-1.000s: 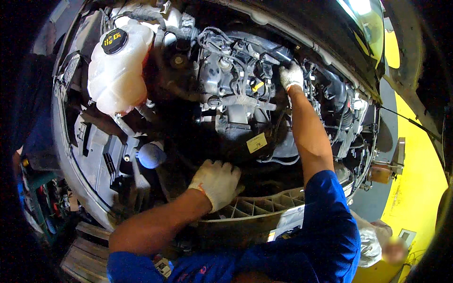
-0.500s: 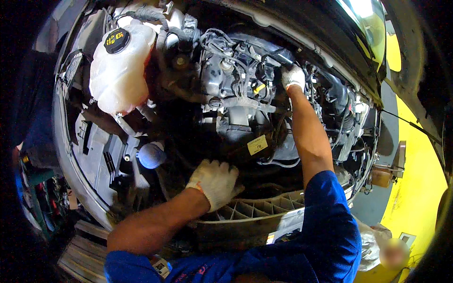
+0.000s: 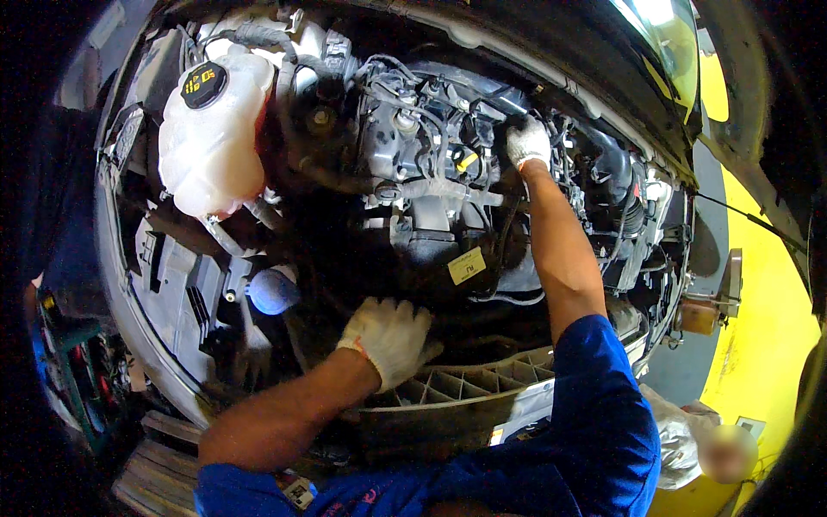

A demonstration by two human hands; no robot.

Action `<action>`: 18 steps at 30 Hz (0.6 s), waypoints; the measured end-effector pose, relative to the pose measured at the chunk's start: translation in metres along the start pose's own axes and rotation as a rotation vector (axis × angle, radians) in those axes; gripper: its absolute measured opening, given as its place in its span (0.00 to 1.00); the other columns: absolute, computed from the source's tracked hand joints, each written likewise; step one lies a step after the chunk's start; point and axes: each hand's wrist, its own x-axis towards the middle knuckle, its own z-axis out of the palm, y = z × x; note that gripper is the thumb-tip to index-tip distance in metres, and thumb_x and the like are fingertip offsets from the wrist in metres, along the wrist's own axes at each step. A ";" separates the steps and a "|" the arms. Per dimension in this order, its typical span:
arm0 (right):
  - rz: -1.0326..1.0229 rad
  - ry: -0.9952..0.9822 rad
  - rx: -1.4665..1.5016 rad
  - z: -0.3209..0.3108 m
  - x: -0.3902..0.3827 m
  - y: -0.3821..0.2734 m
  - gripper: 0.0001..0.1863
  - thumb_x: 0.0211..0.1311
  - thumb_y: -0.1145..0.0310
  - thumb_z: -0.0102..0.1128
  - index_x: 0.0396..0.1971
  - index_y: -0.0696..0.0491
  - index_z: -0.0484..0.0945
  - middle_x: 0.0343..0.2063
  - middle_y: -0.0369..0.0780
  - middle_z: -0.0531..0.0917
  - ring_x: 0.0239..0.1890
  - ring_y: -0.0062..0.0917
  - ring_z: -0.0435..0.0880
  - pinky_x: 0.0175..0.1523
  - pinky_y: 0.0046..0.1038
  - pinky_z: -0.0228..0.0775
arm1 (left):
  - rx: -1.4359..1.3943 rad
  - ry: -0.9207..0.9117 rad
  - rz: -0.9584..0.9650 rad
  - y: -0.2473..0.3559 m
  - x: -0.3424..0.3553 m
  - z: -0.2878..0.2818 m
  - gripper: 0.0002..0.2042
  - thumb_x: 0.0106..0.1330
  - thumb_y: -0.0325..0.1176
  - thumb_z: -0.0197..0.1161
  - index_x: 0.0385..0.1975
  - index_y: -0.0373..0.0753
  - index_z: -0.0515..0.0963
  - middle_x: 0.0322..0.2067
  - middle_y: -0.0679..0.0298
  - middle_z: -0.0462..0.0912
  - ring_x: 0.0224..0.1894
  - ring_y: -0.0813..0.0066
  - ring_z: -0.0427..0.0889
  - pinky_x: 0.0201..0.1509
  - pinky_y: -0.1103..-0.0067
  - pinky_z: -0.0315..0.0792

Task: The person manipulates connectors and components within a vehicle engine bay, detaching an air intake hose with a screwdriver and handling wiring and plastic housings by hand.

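Observation:
My left hand (image 3: 389, 345), in a white knit glove, rests at the front edge of the engine bay, beside the ribbed front crosspiece (image 3: 469, 383). Its fingers are apart and slightly bent, holding nothing visible. Further in, my right hand (image 3: 528, 145), gloved too, reaches to the rear of the engine (image 3: 405, 142) by a black cylindrical part (image 3: 506, 102). Its fingers curl down among hoses and wires, and what they grip is hidden. A yellow dipstick handle (image 3: 467, 161) sits just left of that hand.
At the left stands a white coolant tank (image 3: 215, 138) with a black cap (image 3: 204, 84). A blue washer-fluid cap (image 3: 272, 291) is below it. The raised hood (image 3: 594, 52) hangs over the far side, with a thin rod (image 3: 749, 217) at right. Another person (image 3: 689, 439) is at lower right.
The view has shifted slightly, so the engine bay sits a little further left. My right hand stays at the engine's rear with small movement; my left hand keeps its place at the front edge.

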 end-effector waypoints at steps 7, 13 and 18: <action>0.091 -0.002 0.004 -0.003 0.002 -0.008 0.22 0.64 0.53 0.58 0.45 0.57 0.84 0.46 0.56 0.84 0.53 0.52 0.81 0.59 0.46 0.73 | -0.010 0.015 -0.001 -0.001 -0.002 0.004 0.22 0.66 0.57 0.61 0.42 0.42 0.82 0.36 0.57 0.85 0.40 0.58 0.85 0.46 0.63 0.76; 0.022 0.041 -0.090 -0.003 -0.005 -0.003 0.22 0.65 0.55 0.56 0.49 0.57 0.80 0.52 0.57 0.81 0.56 0.48 0.80 0.61 0.43 0.73 | -0.007 -0.028 0.008 0.001 0.000 -0.002 0.23 0.66 0.57 0.61 0.45 0.43 0.83 0.37 0.56 0.85 0.40 0.58 0.85 0.46 0.62 0.75; 0.174 -0.031 -0.046 -0.012 0.000 -0.023 0.24 0.64 0.54 0.58 0.51 0.56 0.80 0.53 0.56 0.81 0.60 0.48 0.78 0.65 0.41 0.71 | -0.010 0.019 -0.001 -0.002 -0.003 0.007 0.23 0.67 0.57 0.60 0.46 0.44 0.83 0.38 0.56 0.85 0.41 0.57 0.84 0.46 0.62 0.75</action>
